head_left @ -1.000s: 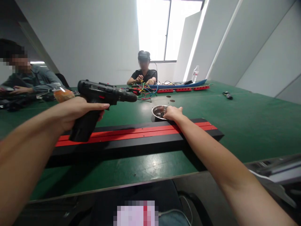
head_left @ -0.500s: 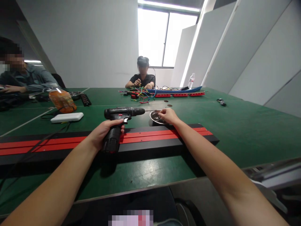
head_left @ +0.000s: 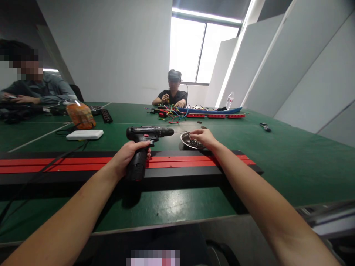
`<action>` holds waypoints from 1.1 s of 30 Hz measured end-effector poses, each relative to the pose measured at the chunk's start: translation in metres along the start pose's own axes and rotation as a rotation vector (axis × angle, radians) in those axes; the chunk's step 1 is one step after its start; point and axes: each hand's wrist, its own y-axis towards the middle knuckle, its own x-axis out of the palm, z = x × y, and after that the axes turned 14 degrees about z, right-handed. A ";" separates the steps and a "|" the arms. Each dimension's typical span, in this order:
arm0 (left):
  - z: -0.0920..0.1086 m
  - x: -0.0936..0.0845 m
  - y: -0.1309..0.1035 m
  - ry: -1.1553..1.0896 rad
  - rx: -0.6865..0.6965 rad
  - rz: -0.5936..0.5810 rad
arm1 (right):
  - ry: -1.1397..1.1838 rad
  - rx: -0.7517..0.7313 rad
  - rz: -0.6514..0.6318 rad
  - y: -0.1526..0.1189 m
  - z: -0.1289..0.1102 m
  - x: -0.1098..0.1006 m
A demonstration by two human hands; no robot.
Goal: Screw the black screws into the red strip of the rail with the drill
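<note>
My left hand [head_left: 129, 157] is wrapped round the grip of a black cordless drill [head_left: 137, 166], its long thin bit pointing right. The drill is held above a long black bar with a red strip [head_left: 180, 161]. My right hand [head_left: 203, 137] is at a round metal bowl [head_left: 182, 142] of small dark parts, just beyond the bar. Its fingers are pinched together over the bowl near the drill bit's tip; what they hold, if anything, is too small to make out.
A person [head_left: 174, 92] sits across the green table [head_left: 291, 159] behind colored wires [head_left: 174, 112] and a blue strip [head_left: 210, 110]. Another person [head_left: 52, 87] is at left. An orange container [head_left: 81, 115], white box [head_left: 84, 135], black cable and bottle [head_left: 230, 100] are also there.
The view has shifted slightly, so most things appear a little further right. My right hand has lifted slightly from the bowl's contents, showing more of them. My left hand keeps its hold on the drill.
</note>
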 end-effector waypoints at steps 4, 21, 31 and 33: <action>-0.001 0.000 -0.001 0.019 0.029 -0.008 | 0.057 0.011 -0.038 -0.001 -0.001 -0.001; 0.000 0.006 -0.006 0.070 0.047 0.033 | 0.123 -0.058 -0.145 -0.005 -0.003 0.004; 0.000 0.004 -0.005 0.084 0.053 0.021 | 0.199 -0.029 -0.156 -0.005 -0.005 0.003; -0.001 0.004 -0.003 0.087 0.051 0.016 | 0.197 -0.023 -0.151 -0.006 -0.006 0.003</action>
